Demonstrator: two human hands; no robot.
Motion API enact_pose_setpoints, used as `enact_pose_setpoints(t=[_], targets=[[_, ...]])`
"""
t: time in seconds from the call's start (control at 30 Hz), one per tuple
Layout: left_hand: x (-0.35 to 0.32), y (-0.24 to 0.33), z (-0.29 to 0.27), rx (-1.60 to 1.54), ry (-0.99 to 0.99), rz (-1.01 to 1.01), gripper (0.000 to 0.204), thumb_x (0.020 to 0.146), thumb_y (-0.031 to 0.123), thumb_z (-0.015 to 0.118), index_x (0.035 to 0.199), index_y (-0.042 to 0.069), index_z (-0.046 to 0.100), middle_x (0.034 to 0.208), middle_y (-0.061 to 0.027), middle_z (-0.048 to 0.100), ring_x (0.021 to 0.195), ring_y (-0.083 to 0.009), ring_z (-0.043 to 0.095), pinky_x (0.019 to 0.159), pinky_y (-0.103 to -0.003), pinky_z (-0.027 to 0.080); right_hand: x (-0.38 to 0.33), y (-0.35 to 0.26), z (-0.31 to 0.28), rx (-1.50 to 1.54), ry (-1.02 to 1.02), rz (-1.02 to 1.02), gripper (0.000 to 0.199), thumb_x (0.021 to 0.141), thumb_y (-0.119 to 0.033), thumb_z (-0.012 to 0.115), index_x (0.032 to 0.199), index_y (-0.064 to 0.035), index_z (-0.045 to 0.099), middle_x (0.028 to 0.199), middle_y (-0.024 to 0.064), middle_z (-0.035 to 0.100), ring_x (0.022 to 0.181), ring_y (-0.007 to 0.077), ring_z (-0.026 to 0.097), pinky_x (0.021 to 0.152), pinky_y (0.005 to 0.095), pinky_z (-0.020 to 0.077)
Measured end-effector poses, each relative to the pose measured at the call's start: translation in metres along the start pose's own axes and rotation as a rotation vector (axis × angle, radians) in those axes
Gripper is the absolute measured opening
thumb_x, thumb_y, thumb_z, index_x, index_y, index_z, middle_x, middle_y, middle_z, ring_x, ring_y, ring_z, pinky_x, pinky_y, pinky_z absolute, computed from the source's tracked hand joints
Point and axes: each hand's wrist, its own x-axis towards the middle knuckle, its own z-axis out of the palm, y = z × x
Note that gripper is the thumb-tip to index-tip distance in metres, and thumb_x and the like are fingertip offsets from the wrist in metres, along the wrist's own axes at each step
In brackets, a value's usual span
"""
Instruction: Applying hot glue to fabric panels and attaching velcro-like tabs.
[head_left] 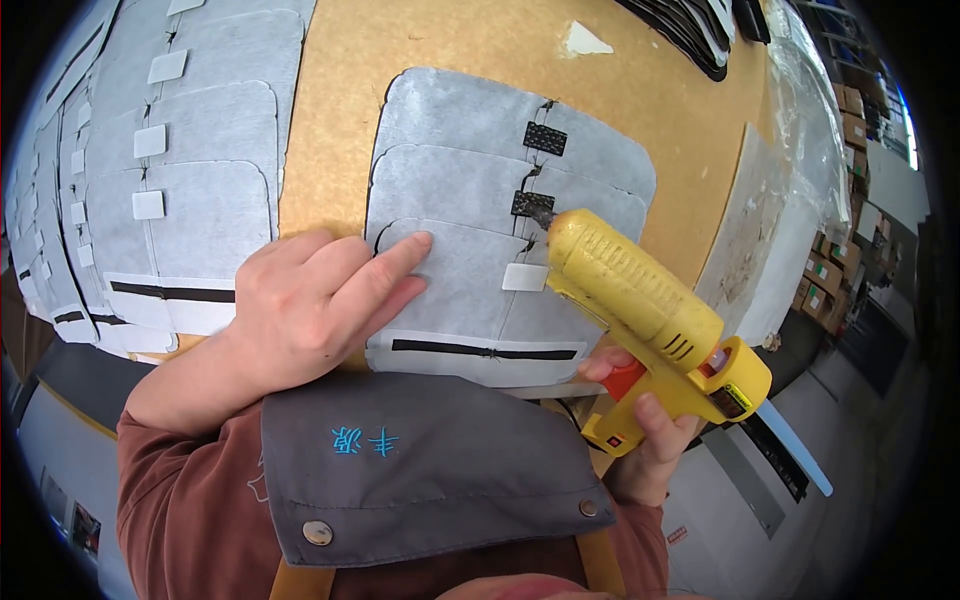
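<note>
My right hand (pixel 655 425) grips a yellow hot glue gun (pixel 635 290), a finger at its red trigger. Its dark nozzle touches or hovers just over a black textured patch (pixel 533 204) on the middle of several overlapping grey fabric panels (pixel 455 275); I cannot tell which. Another black patch (pixel 545 138) lies on the panel farther up, while the nearest panel carries a white tab (pixel 525 277). On the left edge of this stack rests my left hand (pixel 325 290), holding nothing, its index finger stretched out over the fabric and the other fingers partly bent.
More overlapping grey panels (pixel 210 205) with white tabs cover the left of the brown tabletop (pixel 335 130). Dark flat pieces (pixel 690 35) are piled at the far right, near a white scrap (pixel 586 40). Clear plastic film (pixel 810 120) hangs along the right edge. Cardboard boxes (pixel 825 275) stand beyond.
</note>
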Motion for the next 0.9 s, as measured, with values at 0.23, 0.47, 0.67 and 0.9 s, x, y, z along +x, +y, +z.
enact_pose_setpoints(t=[0.23,0.47,0.67,0.9], targets=[[0.0,0.0,-0.001,0.004,-0.01,-0.002,0.046,0.067,0.015,0.084,0.111,0.007,0.072,0.061,-0.0003,0.036,0.05,-0.0148,0.039,0.044,-0.031,0.029,0.007,0.002,0.001,0.039,0.002,-0.004,0.063,0.086,-0.014,0.067,0.14,0.0065,0.042,0.11,0.0218,0.064,0.104,0.0303,0.064,0.095,0.0458,0.05],[0.0,0.0,-0.001,-0.003,-0.016,-0.001,0.046,0.068,0.015,0.084,0.111,0.007,0.072,0.061,-0.0004,0.036,0.05,-0.0152,0.039,0.044,-0.031,0.029,0.005,0.005,-0.004,0.005,0.009,0.007,0.063,0.085,-0.016,0.067,0.139,0.0068,0.042,0.109,0.0221,0.065,0.102,0.0308,0.065,0.095,0.0465,0.0506],[0.0,-0.001,0.0,-0.002,-0.013,0.005,0.046,0.067,0.014,0.084,0.111,0.007,0.072,0.061,-0.0005,0.036,0.049,-0.0155,0.039,0.044,-0.031,0.029,0.001,0.008,-0.004,0.027,0.072,-0.021,0.063,0.084,-0.016,0.066,0.139,0.0067,0.042,0.106,0.0221,0.065,0.1,0.0313,0.065,0.094,0.0469,0.051],[0.001,0.001,-0.002,-0.006,-0.034,-0.001,0.045,0.067,0.013,0.084,0.11,0.006,0.072,0.061,-0.0006,0.037,0.049,-0.0157,0.039,0.045,-0.031,0.03,-0.002,0.01,-0.008,0.047,0.095,-0.018,0.062,0.085,-0.015,0.065,0.139,0.0061,0.041,0.107,0.0223,0.064,0.1,0.0313,0.065,0.093,0.0472,0.0508]])
